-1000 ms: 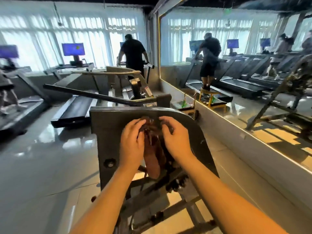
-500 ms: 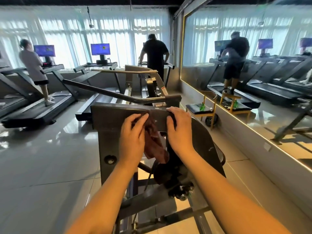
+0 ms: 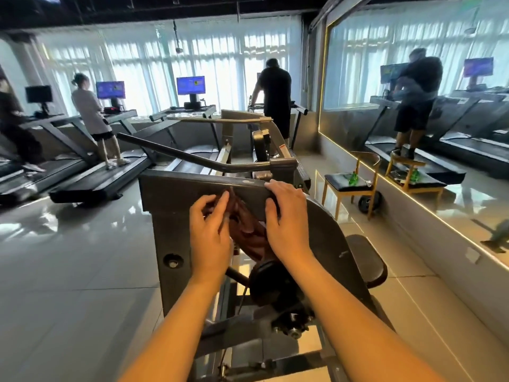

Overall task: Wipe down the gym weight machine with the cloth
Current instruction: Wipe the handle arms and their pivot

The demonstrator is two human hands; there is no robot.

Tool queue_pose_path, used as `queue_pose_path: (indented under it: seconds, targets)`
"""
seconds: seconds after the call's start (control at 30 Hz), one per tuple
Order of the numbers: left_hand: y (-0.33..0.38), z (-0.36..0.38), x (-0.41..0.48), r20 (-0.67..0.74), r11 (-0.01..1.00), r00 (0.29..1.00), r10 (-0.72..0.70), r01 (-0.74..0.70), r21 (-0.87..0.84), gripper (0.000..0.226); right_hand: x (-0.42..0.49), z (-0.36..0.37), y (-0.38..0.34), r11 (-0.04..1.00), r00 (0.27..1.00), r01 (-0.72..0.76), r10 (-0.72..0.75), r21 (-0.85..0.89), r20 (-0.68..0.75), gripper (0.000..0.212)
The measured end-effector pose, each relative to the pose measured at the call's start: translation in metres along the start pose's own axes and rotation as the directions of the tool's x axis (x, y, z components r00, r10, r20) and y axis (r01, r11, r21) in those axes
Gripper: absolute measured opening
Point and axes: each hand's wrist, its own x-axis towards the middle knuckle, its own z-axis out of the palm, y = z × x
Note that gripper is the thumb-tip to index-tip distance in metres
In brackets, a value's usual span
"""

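Note:
The grey metal weight machine (image 3: 176, 216) stands in front of me, its flat plate facing me and a long bar running off to the upper left. A dark red-brown cloth (image 3: 249, 232) hangs between my hands against the plate. My left hand (image 3: 210, 232) pinches the cloth's upper left part with curled fingers. My right hand (image 3: 286, 216) lies over the plate's top edge, its fingers curled over the rim beside the cloth; its hold on the cloth is hidden.
A wooden chair (image 3: 349, 188) with a green bottle stands at the right by the mirror wall (image 3: 413, 78). Treadmills (image 3: 91, 177) line the back, with people on them. Glossy tiled floor (image 3: 68, 271) spreads to the left of the machine.
My view has lifted and turned left, showing more treadmills. Both hands moved up the plate with the cloth; the right hand now reaches the plate's top edge.

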Motion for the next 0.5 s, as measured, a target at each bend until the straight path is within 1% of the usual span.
queue_pose_path:
  seconds: [0.03,0.1,0.17,0.2,0.27,0.33,0.37,0.4,0.43,0.47,0.5]
  targets:
    - [0.005,0.004,0.000,-0.056,0.998,0.997,-0.055,0.056,0.013,0.047,0.000,-0.001,0.002,1.000,1.000,0.017,-0.017,-0.002,0.006,0.032]
    - [0.018,0.022,-0.004,-0.146,0.993,0.984,-0.107,0.113,0.036,0.044,0.003,-0.005,0.004,0.998,0.998,0.059,-0.059,-0.002,0.022,0.033]
    - [0.035,0.041,-0.012,-0.179,0.986,0.971,-0.160,0.164,0.010,0.041,0.007,-0.013,0.008,0.995,0.994,0.096,-0.096,0.016,0.059,0.033]
    - [0.041,0.048,-0.016,-0.174,0.986,0.972,-0.156,0.163,0.026,0.040,0.010,-0.018,0.011,0.993,0.990,0.114,-0.116,0.028,0.086,0.033]
    - [0.048,0.053,-0.022,-0.130,0.983,0.983,-0.127,0.143,0.118,0.040,0.014,-0.026,0.017,0.989,0.978,0.137,-0.145,0.060,0.149,0.034]
    - [0.051,0.047,-0.024,-0.066,0.975,0.990,-0.127,0.137,0.176,0.043,0.017,-0.033,0.022,0.985,0.967,0.130,-0.151,0.112,0.205,0.035]
    - [0.052,0.041,-0.023,-0.058,0.973,0.991,-0.124,0.133,0.187,0.045,0.017,-0.036,0.025,0.983,0.964,0.116,-0.146,0.141,0.223,0.036]
    - [0.052,0.036,-0.018,-0.092,0.971,0.986,-0.139,0.154,0.185,0.045,0.017,-0.038,0.027,0.981,0.961,0.100,-0.138,0.167,0.238,0.037]
    - [0.052,0.032,-0.011,-0.167,0.963,0.969,-0.180,0.208,0.171,0.044,0.018,-0.039,0.028,0.978,0.959,0.085,-0.132,0.189,0.251,0.037]
    - [0.050,0.031,-0.004,-0.273,0.946,0.929,-0.248,0.294,0.141,0.043,0.019,-0.039,0.030,0.975,0.956,0.072,-0.127,0.210,0.264,0.038]
    - [0.049,0.033,0.002,-0.369,0.922,0.871,-0.324,0.378,0.082,0.042,0.019,-0.040,0.031,0.973,0.953,0.063,-0.125,0.223,0.276,0.038]
